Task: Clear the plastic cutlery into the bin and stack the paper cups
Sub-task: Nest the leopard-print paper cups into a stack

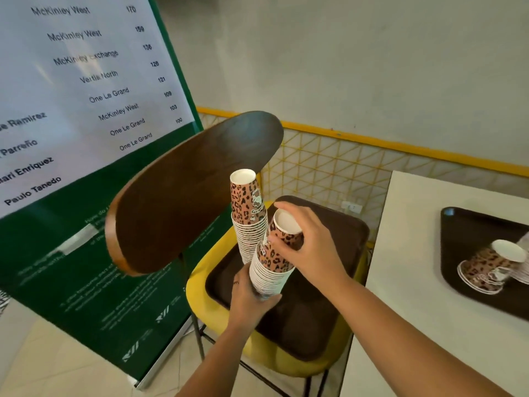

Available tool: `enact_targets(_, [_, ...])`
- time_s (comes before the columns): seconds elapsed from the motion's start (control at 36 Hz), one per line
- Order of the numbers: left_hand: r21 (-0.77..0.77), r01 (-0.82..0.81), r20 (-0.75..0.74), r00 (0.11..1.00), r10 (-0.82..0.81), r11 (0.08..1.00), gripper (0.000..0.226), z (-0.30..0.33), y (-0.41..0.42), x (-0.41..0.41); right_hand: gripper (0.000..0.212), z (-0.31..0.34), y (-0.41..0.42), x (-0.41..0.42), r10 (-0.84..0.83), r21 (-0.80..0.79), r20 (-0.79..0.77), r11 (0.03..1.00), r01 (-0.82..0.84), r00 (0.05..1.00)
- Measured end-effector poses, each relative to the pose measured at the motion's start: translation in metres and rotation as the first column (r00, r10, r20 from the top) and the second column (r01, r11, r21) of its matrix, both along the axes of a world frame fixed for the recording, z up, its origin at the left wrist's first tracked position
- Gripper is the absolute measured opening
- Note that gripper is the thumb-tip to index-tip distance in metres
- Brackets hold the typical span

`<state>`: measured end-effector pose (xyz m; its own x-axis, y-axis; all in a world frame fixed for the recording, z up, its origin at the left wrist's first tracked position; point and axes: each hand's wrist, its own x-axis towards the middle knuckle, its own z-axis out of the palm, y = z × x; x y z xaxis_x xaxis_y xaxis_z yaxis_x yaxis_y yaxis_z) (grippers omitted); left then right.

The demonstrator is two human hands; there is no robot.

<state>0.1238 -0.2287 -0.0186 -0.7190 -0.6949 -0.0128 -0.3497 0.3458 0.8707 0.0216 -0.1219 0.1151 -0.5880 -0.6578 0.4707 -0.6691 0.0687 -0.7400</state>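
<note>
Left hand (252,299) cradles the base of a tilted stack of leopard-print paper cups (272,267), steadying it, while right hand (303,242) grips the top cup (286,227), seating it; more cups (486,267) wait on the worktop's tray (463,224).

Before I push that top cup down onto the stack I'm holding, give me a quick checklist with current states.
1. Left hand has a grip on the base of the held stack: ok.
2. Right hand grips the top cup, upside down like the rest: ok.
3. Top cup in line with the held stack: not ok, it sits tilted.
4. Clearance from the second stack standing on the brown tray: not ok, the two stacks look almost touching.
5. Loose cups still lying on the other tray on the table: not ok, not yet stacked.
6. Cutlery binned: cannot tell, neither cutlery nor bin is in view.
</note>
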Motion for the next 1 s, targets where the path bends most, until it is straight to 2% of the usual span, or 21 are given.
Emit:
enact_targets(0.17, [0.015, -0.021, 0.055, 0.998, 0.020, 1.000, 0.100, -0.011, -0.001, -0.005, 0.051, 0.000, 0.010, 0.000, -0.012, 0.024, 0.004, 1.000, 0.012, 1.000])
enact_targets(0.33, [0.023, -0.037, 0.033, 0.999, 0.036, 0.999, 0.089, -0.008, 0.002, -0.007, 0.052, 0.004, 0.016, 0.003, -0.015, 0.037, 0.014, 0.999, 0.015, 1.000])
enact_targets(0.47, [0.047, 0.007, 0.006, 1.000, -0.007, 0.999, 0.086, 0.005, 0.010, -0.011, 0.061, 0.015, 0.023, 0.002, -0.070, -0.026, 0.057, 0.997, 0.071, 0.996])
enact_targets(0.56, [0.064, 0.055, -0.073, 0.996, -0.050, 0.996, 0.083, 0.018, 0.019, -0.018, 0.069, 0.025, 0.032, 0.000, -0.096, -0.080, 0.099, 0.991, 0.104, 0.990])
enact_targets(0.67, [0.117, 0.122, -0.167, 0.981, -0.102, 0.986, 0.092, 0.029, 0.036, -0.032, 0.072, 0.040, 0.053, -0.003, -0.119, -0.120, 0.139, 0.983, 0.136, 0.983])
enact_targets(0.81, [0.203, 0.243, -0.157, 0.964, -0.213, 0.949, 0.091, 0.040, 0.072, -0.051, 0.064, 0.054, 0.088, -0.012, -0.145, -0.146, 0.176, 0.974, 0.171, 0.974])
enact_targets(0.89, [0.262, 0.313, -0.184, 0.945, -0.271, 0.913, 0.099, 0.041, 0.097, -0.060, 0.058, 0.060, 0.109, -0.020, -0.188, -0.156, 0.162, 0.964, 0.213, 0.969])
enact_targets(1.0, [0.301, 0.359, -0.198, 0.930, -0.310, 0.883, 0.091, 0.044, 0.132, -0.070, 0.057, 0.060, 0.141, -0.031, -0.231, -0.158, 0.176, 0.953, 0.259, 0.957])
